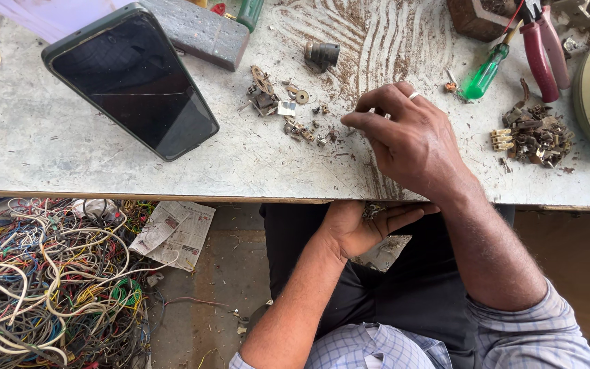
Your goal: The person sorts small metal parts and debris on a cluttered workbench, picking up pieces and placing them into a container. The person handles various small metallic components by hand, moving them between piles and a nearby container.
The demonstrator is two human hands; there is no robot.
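cupped under the desk edge, our left hand cradles small metal scraps; our right hand pinches light, slippery bits, best taken by fingertips.

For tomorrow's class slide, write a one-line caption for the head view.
Right hand sweeps small metal scraps across a dusty workbench toward the cupped left hand.

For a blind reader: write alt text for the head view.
Right hand pinches at small metal scraps on a dusty table; left hand cups scraps below its edge. A phone lies left, a wire tangle on the floor.
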